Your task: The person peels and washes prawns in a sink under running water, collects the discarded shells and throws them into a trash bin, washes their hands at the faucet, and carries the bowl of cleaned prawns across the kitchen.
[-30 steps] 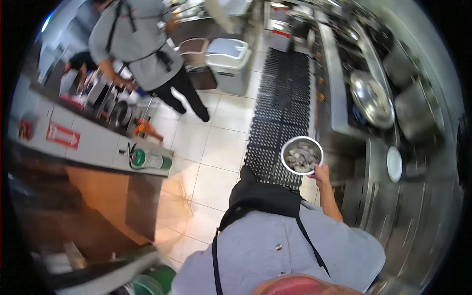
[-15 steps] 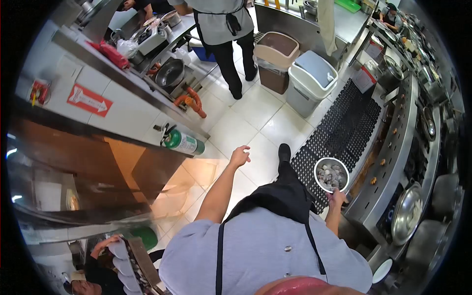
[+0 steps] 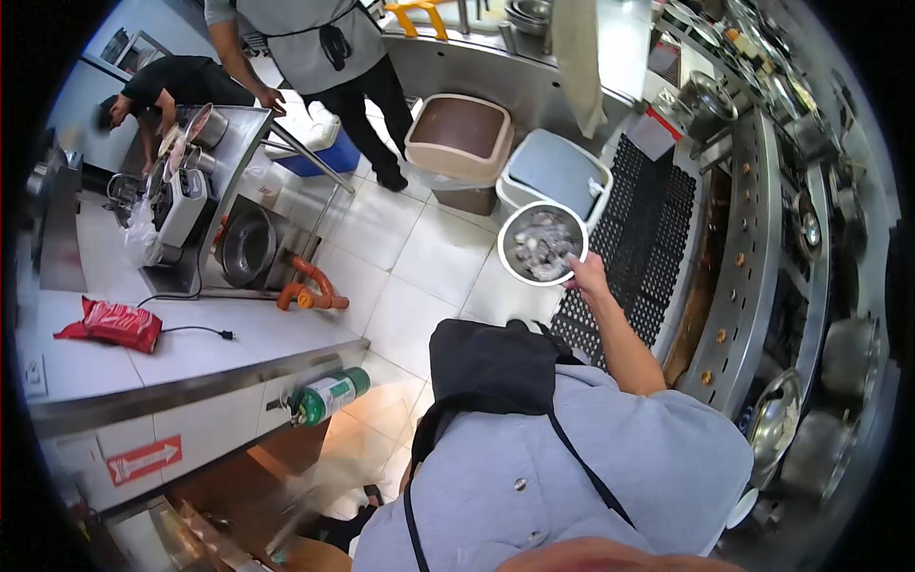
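My right hand [image 3: 588, 274] grips the near right rim of a round bowl [image 3: 505, 236] with a white edge, its fingers closed over the edge. Inside lie several wet-looking grey and pale pieces [image 3: 543, 246], slightly blurred, and I cannot tell what they are. The bowl is held out in front of me, above the tiled floor and just before the grey bin [image 3: 558, 176] with a blue-grey lid. Of my left arm nothing shows, and that hand is out of view.
A beige and brown bin [image 3: 462, 138] stands beyond the bowl. Along the right run a black rubber mat [image 3: 634, 238] and a steel stove [image 3: 729, 296]. To the left are a counter [image 3: 229, 343], a fire extinguisher [image 3: 329, 396] and orange pipes [image 3: 310, 286]. Two people work ahead.
The bowl in my right hand has swung forward and left, off the mat side toward the bins. My left hand has left the view. My view has turned and moved ahead.
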A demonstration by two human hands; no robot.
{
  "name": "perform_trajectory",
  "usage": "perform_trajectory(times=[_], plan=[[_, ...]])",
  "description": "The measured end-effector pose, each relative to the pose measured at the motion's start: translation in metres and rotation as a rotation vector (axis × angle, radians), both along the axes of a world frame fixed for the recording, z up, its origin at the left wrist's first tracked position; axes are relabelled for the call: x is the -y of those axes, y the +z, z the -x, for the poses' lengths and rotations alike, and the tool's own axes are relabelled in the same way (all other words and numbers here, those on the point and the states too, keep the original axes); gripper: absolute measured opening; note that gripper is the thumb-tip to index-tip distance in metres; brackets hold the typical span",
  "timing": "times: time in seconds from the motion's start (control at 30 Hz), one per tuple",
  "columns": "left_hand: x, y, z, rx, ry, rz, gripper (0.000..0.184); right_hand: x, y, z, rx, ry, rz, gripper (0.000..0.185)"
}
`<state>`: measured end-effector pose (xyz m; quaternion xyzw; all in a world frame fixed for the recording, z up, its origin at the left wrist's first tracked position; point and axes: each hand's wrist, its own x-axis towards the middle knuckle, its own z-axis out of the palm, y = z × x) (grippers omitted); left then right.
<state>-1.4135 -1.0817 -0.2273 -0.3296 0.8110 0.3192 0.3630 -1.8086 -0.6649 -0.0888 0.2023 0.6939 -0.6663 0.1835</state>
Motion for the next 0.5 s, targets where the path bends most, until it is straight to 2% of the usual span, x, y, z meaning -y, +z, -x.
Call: perform_trajectory(times=[0.1,0.2,0.27,0.37,0.43,0.47,0.5], plan=[[0.039,0.003,0.062,-0.071,0.214,-0.019,0.024,0.073,0.028,0.070,-0.007,0.066,0.095,0.020],[0.088,0.000,0.124,-0.118,0.227,-0.028,0.022,0.143,0.047,0.125,-0.034,0.118,0.071,0.022],[0.125,0.000,0.162,-0.137,0.090,-0.013,0.021,0.183,0.062,0.151,0.005,0.105,0.067,0.024],[0.193,0.012,0.221,-0.242,-0.354,0.136,0.020,0.232,0.085,0.185,0.024,0.057,0.083,0.023],[0.250,0.019,0.275,-0.316,-0.549,0.231,0.019,0.260,0.098,0.211,0.032,0.020,0.088,0.022],[0.283,0.017,0.305,-0.315,-0.530,0.204,0.018,0.271,0.101,0.221,-0.015,0.020,0.101,0.022],[0.327,0.007,0.339,-0.239,-0.082,-0.125,0.015,0.280,0.105,0.228,-0.052,0.013,0.112,0.022]])
